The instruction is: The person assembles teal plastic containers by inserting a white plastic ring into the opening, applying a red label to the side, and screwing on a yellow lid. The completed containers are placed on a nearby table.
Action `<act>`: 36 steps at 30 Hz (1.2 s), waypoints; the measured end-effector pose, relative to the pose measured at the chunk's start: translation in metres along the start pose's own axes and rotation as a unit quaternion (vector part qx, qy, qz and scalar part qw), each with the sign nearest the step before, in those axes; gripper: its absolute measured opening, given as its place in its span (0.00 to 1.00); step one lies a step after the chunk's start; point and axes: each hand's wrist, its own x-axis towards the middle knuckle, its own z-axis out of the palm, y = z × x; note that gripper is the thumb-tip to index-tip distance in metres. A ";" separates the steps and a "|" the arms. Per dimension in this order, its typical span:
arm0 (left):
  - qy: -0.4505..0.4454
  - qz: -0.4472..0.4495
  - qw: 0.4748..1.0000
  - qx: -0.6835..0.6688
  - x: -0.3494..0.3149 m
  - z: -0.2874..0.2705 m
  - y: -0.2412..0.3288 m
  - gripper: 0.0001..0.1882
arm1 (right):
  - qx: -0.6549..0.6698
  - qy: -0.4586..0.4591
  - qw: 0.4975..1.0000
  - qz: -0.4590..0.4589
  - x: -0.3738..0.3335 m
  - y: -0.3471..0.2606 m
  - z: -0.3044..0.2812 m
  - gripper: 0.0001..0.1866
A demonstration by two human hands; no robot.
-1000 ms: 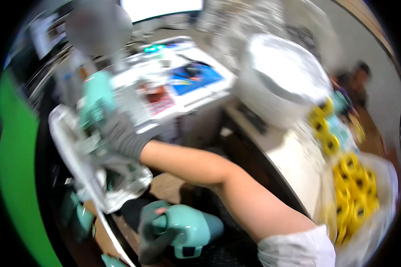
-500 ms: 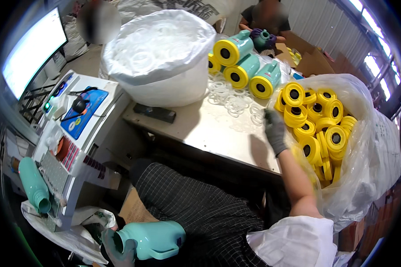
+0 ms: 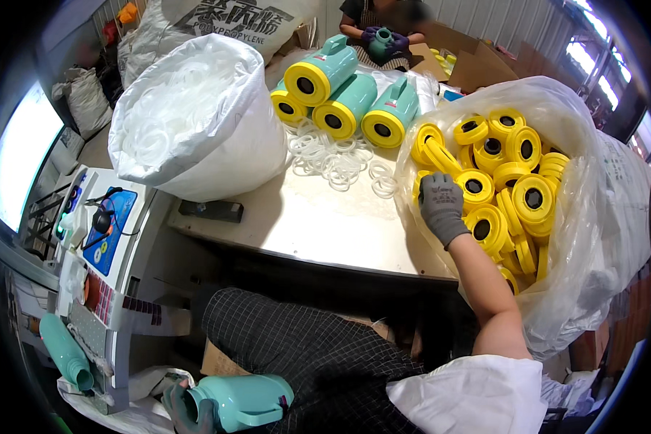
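My left hand (image 3: 188, 406), in a grey glove, holds a teal jug body (image 3: 247, 402) by its open mouth. The jug lies on its side by my lap, handle low. My right hand (image 3: 442, 206), gloved too, is at the left inside edge of a clear plastic bag (image 3: 593, 217) full of yellow ring-shaped caps (image 3: 534, 199) with dark centres. Its fingers are curled down, their tips hidden; a yellow cap (image 3: 417, 186) shows beside them. Loose white rings (image 3: 343, 165) lie on the white table (image 3: 318, 231) to the left.
Several teal jugs with yellow bases (image 3: 336, 116) are stacked on the table. A white sack (image 3: 202, 166) of white rings stands left of them, a dark block (image 3: 211, 210) before it. Another teal jug (image 3: 65, 354) lies by the side desk. Across the table a person's gloved hands (image 3: 385, 42) hold a teal part.
My right hand has moved from beside the loose white rings to the yellow caps in the bag. The view has shifted. My left hand keeps its hold on the jug body.
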 end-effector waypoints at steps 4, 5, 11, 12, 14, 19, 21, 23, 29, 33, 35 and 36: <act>0.024 0.061 0.993 0.093 -0.003 0.001 0.013 0.29 | 0.100 0.046 0.994 -0.030 0.001 0.007 -0.016 0.06; 0.029 0.054 0.995 0.082 -0.003 0.000 0.014 0.29 | 0.126 0.089 0.987 -0.039 -0.001 0.005 -0.019 0.06; 0.017 0.040 0.995 0.088 -0.011 -0.002 0.008 0.31 | 0.125 0.116 0.985 -0.024 -0.008 0.015 -0.011 0.07; 0.049 -0.007 0.998 0.045 -0.022 0.002 -0.001 0.33 | 0.108 0.121 0.986 -0.041 -0.009 0.020 -0.005 0.07; 0.027 -0.004 0.998 0.063 -0.019 -0.005 0.001 0.34 | 0.060 0.073 0.995 -0.037 0.000 0.021 -0.008 0.05; 0.065 -0.069 0.993 -0.069 -0.022 0.002 0.010 0.34 | 0.224 0.052 0.973 -0.016 0.006 0.023 0.003 0.09; 0.062 -0.026 0.997 -0.023 -0.026 0.006 -0.029 0.32 | 0.289 0.082 0.953 0.029 -0.009 0.029 0.012 0.09; 0.082 -0.036 0.992 -0.085 -0.026 0.017 -0.013 0.34 | 0.332 0.135 0.933 0.031 -0.005 0.037 0.000 0.11; 0.054 -0.061 0.992 -0.097 -0.019 0.006 0.007 0.31 | 0.210 0.243 0.942 -0.094 0.000 0.018 -0.045 0.14; 0.175 -0.145 0.959 -0.168 -0.036 0.000 0.010 0.25 | 0.628 0.155 0.762 -0.031 -0.042 -0.089 -0.079 0.17; 0.198 -0.171 0.944 -0.203 -0.042 -0.013 -0.029 0.23 | 0.791 0.053 0.609 0.023 -0.070 -0.126 -0.060 0.19; 0.291 -0.156 0.919 -0.214 -0.060 -0.018 -0.052 0.24 | 0.838 -0.054 0.540 0.060 -0.086 -0.168 -0.043 0.19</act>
